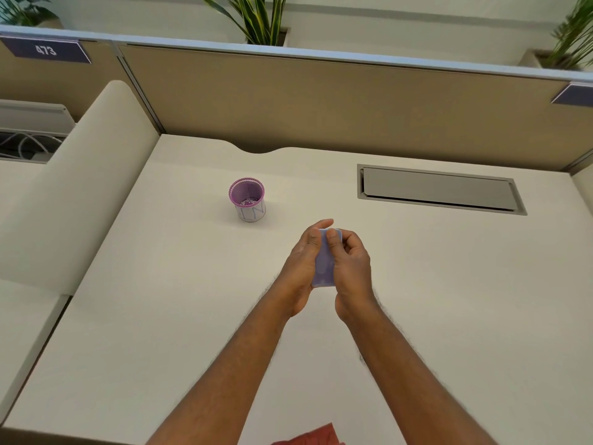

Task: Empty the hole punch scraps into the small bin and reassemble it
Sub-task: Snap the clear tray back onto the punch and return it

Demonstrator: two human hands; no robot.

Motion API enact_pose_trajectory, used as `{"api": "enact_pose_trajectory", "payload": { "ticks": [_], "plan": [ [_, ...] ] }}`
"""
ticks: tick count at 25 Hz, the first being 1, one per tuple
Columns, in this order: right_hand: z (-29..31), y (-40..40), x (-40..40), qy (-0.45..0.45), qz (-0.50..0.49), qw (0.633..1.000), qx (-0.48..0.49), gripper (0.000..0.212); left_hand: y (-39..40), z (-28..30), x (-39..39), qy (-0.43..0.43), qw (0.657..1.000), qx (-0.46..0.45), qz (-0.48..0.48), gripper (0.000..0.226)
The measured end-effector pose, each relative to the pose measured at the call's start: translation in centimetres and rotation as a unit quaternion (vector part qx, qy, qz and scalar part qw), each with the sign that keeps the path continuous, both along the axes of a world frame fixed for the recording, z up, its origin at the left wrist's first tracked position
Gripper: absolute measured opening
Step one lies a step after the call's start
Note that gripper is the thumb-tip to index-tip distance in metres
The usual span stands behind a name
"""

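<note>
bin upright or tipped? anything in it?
Upright: the bin stands on the desk, mouth up. Pale scraps cover its bottom.

Both my forearms extend forward from the lower edge of the view, bare, converging so that the hands meet at the centre. My left hand (303, 261) is turned palm inward, its fingers curled round the far side of the lilac hole punch (324, 268) and its thumb lying along the near face. My right hand (351, 268) closes against the opposite side, fingertips (333, 241) pressed at the upper end.
</note>
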State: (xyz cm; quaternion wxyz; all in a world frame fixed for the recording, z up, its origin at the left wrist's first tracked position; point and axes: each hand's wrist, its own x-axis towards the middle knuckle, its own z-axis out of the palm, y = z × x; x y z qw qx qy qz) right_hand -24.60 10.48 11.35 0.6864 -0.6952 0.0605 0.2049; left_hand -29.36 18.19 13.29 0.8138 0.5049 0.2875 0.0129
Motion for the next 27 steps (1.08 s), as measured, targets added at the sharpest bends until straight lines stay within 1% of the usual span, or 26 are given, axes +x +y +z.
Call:
{"api": "enact_pose_trajectory", "payload": {
  "ticks": [4,11,15,18,22,27],
  "plan": [
    [0.3,-0.6,0.4,0.02,0.001,1.0,0.018,0.022,-0.6,-0.3,0.5,0.008,0.999,-0.008,0.038,0.039],
    [0.8,-1.3,1.1,0.055,-0.022,0.997,0.042,0.019,-1.2,-0.4,1.2,0.007,1.0,0.01,0.025,0.032],
    [0.6,-1.3,1.2,0.033,-0.024,0.999,0.028,0.018,-1.7,-0.6,1.3,-0.005,1.0,0.01,0.025,0.025],
    [0.4,-1.3,0.9,0.01,-0.023,0.999,0.024,0.02,-1.9,-0.5,1.5,-0.005,0.999,0.012,0.029,0.028],
    [0.3,-1.3,0.7,-0.016,-0.034,0.999,0.017,0.016,-1.8,-0.2,1.6,-0.002,0.999,0.025,0.025,0.034],
    [0.4,-1.0,1.1,0.003,-0.048,0.999,0.021,0.016,-2.0,0.2,1.6,-0.003,1.0,0.017,0.015,0.031]
  ]
}}
